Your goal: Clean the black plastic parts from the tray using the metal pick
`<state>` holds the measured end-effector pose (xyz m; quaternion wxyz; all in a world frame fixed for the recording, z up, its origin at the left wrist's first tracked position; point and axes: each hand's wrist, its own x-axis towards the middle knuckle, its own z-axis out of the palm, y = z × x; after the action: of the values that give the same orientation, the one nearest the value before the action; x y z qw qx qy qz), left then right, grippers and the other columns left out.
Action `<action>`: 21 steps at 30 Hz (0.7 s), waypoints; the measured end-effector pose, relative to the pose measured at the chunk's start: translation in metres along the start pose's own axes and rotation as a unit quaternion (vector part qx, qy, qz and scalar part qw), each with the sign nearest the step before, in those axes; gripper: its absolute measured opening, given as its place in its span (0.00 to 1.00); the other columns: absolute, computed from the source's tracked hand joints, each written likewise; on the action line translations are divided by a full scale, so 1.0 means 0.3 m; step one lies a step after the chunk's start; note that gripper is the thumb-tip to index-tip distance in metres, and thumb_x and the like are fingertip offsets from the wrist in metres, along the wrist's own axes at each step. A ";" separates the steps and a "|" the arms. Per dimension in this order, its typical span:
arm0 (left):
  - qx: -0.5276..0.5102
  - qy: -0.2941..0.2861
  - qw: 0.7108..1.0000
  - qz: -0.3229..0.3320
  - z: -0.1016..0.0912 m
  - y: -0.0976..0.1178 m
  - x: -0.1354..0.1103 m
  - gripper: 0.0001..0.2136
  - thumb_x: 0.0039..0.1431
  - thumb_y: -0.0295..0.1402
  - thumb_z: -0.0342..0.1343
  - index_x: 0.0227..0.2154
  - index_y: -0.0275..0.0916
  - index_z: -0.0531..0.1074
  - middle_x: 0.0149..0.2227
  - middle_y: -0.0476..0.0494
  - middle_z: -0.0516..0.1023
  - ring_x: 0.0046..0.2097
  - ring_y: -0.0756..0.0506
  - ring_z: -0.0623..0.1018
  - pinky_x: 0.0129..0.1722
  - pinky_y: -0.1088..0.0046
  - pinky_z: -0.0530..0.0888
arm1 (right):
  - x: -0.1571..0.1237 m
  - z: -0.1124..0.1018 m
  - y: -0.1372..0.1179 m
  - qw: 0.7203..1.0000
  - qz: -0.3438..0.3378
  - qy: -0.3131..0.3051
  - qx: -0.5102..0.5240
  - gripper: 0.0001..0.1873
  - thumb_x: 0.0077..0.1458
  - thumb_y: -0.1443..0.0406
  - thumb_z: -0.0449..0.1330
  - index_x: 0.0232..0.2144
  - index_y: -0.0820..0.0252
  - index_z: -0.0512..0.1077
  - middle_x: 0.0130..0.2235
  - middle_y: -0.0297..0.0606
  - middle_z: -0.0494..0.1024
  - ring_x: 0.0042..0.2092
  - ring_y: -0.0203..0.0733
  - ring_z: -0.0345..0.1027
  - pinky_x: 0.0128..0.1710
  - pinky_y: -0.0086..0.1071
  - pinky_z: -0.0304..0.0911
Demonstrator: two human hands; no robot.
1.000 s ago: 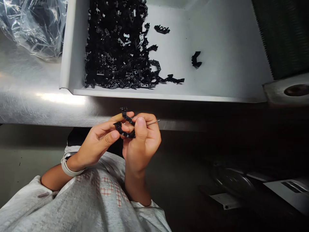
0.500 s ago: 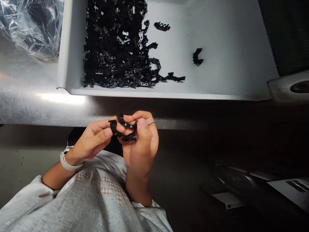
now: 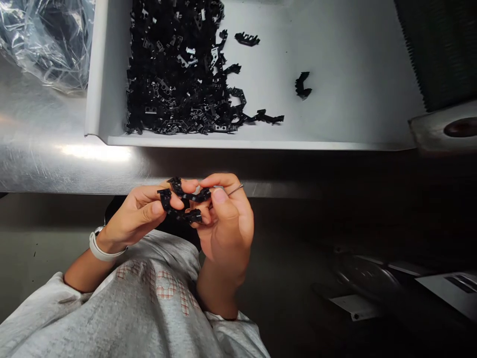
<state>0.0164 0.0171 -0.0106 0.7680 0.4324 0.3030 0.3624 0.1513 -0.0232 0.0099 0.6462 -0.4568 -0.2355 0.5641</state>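
Two curved black plastic parts are held between my hands, just in front of the metal table edge. The upper black part (image 3: 190, 195) and the lower black part (image 3: 180, 215) lie side by side, their left ends among the fingers of my left hand (image 3: 143, 211). My right hand (image 3: 227, 219) pinches a thin metal pin-like tool (image 3: 235, 189) between thumb and fingers; its tip pokes out to the right, and its other end is hidden near the upper part. The right fingers are close to the right ends of both parts.
Beyond my hands a white tray (image 3: 261, 144) holds a heap of similar black parts (image 3: 179, 74), with a few loose ones (image 3: 303, 85) to the right. A clear plastic bag (image 3: 48, 44) lies left of it on the steel table (image 3: 44, 164). A dark ridged crate (image 3: 439, 54) stands at right.
My right hand has shifted slightly right and its fingers have loosened from the lower part's end. The black parts have moved a little left with my left hand.
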 end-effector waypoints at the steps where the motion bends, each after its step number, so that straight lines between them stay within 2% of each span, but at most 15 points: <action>1: 0.009 0.004 1.000 -0.004 -0.003 0.001 0.000 0.19 0.50 0.55 0.66 0.23 0.43 0.77 0.43 0.40 0.84 0.51 0.35 0.82 0.50 0.50 0.78 | 0.000 0.001 -0.002 1.000 -0.002 -0.006 0.010 0.06 0.59 0.59 0.61 0.34 0.53 0.69 0.29 0.29 0.78 0.19 0.26 0.50 0.17 0.22 0.51; 4: 0.018 0.004 1.000 -0.004 -0.008 0.002 0.001 0.19 0.49 0.55 0.66 0.23 0.43 0.78 0.42 0.39 0.84 0.50 0.34 0.82 0.51 0.49 0.78 | -0.001 0.006 -0.006 0.999 -0.014 -0.019 0.033 0.03 0.60 0.62 0.59 0.33 0.53 0.70 0.28 0.28 0.78 0.19 0.26 0.50 0.17 0.21 0.52; 9: -0.014 -0.044 0.999 0.023 -0.013 0.000 0.002 0.14 0.56 0.49 0.64 0.27 0.45 0.79 0.44 0.41 0.85 0.52 0.35 0.82 0.54 0.48 0.76 | -0.004 0.009 -0.011 0.999 -0.049 0.007 0.006 0.03 0.59 0.63 0.60 0.32 0.54 0.70 0.26 0.27 0.75 0.19 0.26 0.53 0.18 0.21 0.55; 11: 0.002 -0.045 0.999 0.020 -0.014 -0.002 0.002 0.15 0.55 0.51 0.63 0.27 0.45 0.79 0.44 0.41 0.85 0.53 0.34 0.82 0.52 0.48 0.77 | -0.006 0.007 -0.014 0.998 -0.054 0.017 -0.011 0.04 0.58 0.62 0.60 0.31 0.54 0.70 0.25 0.27 0.73 0.19 0.26 0.54 0.18 0.22 0.56; 13: 0.009 -0.035 0.999 0.007 -0.015 -0.003 0.002 0.17 0.53 0.54 0.64 0.26 0.44 0.79 0.43 0.40 0.84 0.53 0.33 0.81 0.52 0.48 0.77 | -0.009 0.004 -0.016 0.998 -0.047 0.022 -0.025 0.04 0.58 0.61 0.60 0.32 0.54 0.70 0.22 0.24 0.67 0.19 0.27 0.53 0.18 0.23 0.56; 17: -0.002 -0.013 1.000 -0.020 -0.016 0.000 0.002 0.18 0.49 0.54 0.66 0.25 0.43 0.78 0.44 0.40 0.83 0.52 0.33 0.82 0.49 0.50 0.79 | -0.021 -0.006 -0.008 0.999 -0.026 -0.007 -0.024 0.09 0.56 0.57 0.63 0.37 0.52 0.71 0.19 0.20 0.55 0.18 0.29 0.49 0.17 0.24 0.53; 21: -0.025 -0.006 1.000 0.003 -0.013 0.010 0.002 0.16 0.51 0.52 0.67 0.24 0.44 0.78 0.42 0.41 0.84 0.49 0.36 0.83 0.45 0.55 0.81 | -0.029 -0.013 0.008 0.999 -0.021 -0.026 -0.034 0.16 0.54 0.54 0.67 0.43 0.50 0.71 0.20 0.20 0.56 0.18 0.29 0.45 0.17 0.23 0.47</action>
<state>0.0130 0.0204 -0.0097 0.7793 0.4159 0.2878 0.3699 0.1510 -0.0328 0.0079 0.6357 -0.4587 -0.2812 0.5536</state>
